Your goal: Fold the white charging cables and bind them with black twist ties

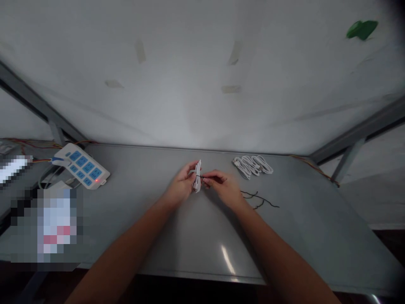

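Observation:
My left hand (183, 180) grips a bundled white cable (198, 179), held upright above the middle of the table. A thin black twist tie (201, 176) crosses the bundle at its middle. The fingers of my right hand (223, 185) are pinched on the tie's end, just right of the cable. Several more black twist ties (264, 199) lie on the table beside my right forearm, partly hidden by it. Behind my right hand rest coiled white cables (252, 165), side by side.
At the left stands a white power strip (85, 165) with blue sockets, a lit red light and a plug in it. A pixelated patch covers something at the left front. The grey table (303, 236) meets a pale wall (190, 114) at the back; metal frame bars (360, 135) slope along both sides.

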The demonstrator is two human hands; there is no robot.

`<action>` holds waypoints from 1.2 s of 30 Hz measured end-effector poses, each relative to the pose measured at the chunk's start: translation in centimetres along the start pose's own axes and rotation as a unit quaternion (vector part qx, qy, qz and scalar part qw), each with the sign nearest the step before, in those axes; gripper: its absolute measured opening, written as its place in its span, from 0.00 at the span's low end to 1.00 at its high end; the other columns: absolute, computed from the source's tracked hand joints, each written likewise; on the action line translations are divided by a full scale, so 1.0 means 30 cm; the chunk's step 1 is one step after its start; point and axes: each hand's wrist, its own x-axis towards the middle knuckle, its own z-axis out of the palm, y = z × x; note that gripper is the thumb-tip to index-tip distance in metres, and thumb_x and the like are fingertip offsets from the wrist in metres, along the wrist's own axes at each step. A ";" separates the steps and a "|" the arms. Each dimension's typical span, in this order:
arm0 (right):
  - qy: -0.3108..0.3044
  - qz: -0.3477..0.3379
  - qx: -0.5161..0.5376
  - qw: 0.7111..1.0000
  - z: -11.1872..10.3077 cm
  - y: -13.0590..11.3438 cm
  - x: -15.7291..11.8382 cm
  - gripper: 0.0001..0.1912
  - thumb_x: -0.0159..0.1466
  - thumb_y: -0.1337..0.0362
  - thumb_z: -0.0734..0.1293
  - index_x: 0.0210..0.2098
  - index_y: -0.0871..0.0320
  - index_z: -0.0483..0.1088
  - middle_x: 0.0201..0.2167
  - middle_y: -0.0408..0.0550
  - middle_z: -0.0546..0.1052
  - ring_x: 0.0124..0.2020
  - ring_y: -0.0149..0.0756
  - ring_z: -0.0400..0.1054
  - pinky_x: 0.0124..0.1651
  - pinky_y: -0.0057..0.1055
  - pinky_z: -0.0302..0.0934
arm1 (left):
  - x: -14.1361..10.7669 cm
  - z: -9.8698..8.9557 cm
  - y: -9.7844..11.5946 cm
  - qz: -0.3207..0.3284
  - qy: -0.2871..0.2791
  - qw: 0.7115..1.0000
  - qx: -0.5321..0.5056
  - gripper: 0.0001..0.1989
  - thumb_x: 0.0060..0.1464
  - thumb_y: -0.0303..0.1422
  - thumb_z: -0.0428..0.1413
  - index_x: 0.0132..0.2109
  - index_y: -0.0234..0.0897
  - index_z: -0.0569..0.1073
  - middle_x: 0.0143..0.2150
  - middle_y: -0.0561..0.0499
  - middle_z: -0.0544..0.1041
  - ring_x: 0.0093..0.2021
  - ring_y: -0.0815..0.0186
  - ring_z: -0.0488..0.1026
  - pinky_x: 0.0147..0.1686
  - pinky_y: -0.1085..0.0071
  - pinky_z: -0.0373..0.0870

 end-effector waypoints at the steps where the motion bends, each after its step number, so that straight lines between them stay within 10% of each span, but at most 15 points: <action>1: -0.001 -0.020 -0.021 1.000 -0.001 0.000 -0.001 0.10 0.57 0.56 0.75 0.35 0.54 0.82 0.28 0.45 0.78 0.30 0.35 0.71 0.36 0.34 0.66 | -0.001 -0.003 0.000 -0.002 0.001 1.000 0.013 0.25 0.58 0.37 0.64 0.61 0.44 0.71 0.55 0.47 0.71 0.32 0.72 0.73 0.30 0.72 0.68; 10: 0.031 -0.079 -0.134 0.987 -0.034 0.027 0.011 0.08 0.62 0.57 0.70 0.35 0.53 0.79 0.30 0.46 0.77 0.33 0.37 0.69 0.35 0.33 0.62 | 0.004 -0.038 0.025 0.057 -0.028 0.975 0.215 0.21 0.59 0.46 0.63 0.55 0.41 0.81 0.51 0.43 0.77 0.42 0.63 0.75 0.39 0.68 0.72; 17: 0.021 -0.049 -0.080 0.995 -0.031 0.016 0.009 0.12 0.61 0.53 0.71 0.34 0.55 0.75 0.26 0.44 0.76 0.28 0.35 0.68 0.34 0.33 0.62 | 0.017 -0.062 0.006 0.059 -0.044 0.944 0.320 0.18 0.65 0.32 0.51 0.55 0.44 0.81 0.51 0.46 0.75 0.46 0.63 0.73 0.47 0.66 0.72; 22: 0.035 -0.032 -0.070 0.996 -0.033 0.017 0.011 0.14 0.61 0.50 0.71 0.34 0.55 0.74 0.25 0.44 0.75 0.26 0.35 0.67 0.31 0.32 0.62 | 0.011 -0.057 -0.001 0.082 -0.062 0.929 0.355 0.18 0.57 0.36 0.62 0.54 0.40 0.80 0.54 0.43 0.72 0.53 0.58 0.72 0.53 0.62 0.73; 29: 0.078 -0.065 -0.125 0.987 -0.025 0.033 0.005 0.13 0.63 0.52 0.69 0.36 0.55 0.74 0.32 0.49 0.80 0.33 0.38 0.73 0.37 0.35 0.67 | 0.007 -0.020 -0.006 -0.002 -0.117 0.965 0.236 0.21 0.60 0.47 0.62 0.52 0.36 0.76 0.43 0.45 0.80 0.44 0.61 0.77 0.49 0.62 0.73; 36: 0.124 -0.092 -0.235 0.960 -0.047 0.046 0.005 0.10 0.67 0.56 0.66 0.39 0.56 0.74 0.32 0.50 0.81 0.34 0.41 0.74 0.37 0.36 0.67 | -0.007 -0.006 0.021 -0.036 -0.035 0.995 0.082 0.37 0.57 0.44 0.67 0.65 0.35 0.61 0.41 0.44 0.83 0.38 0.61 0.81 0.46 0.61 0.73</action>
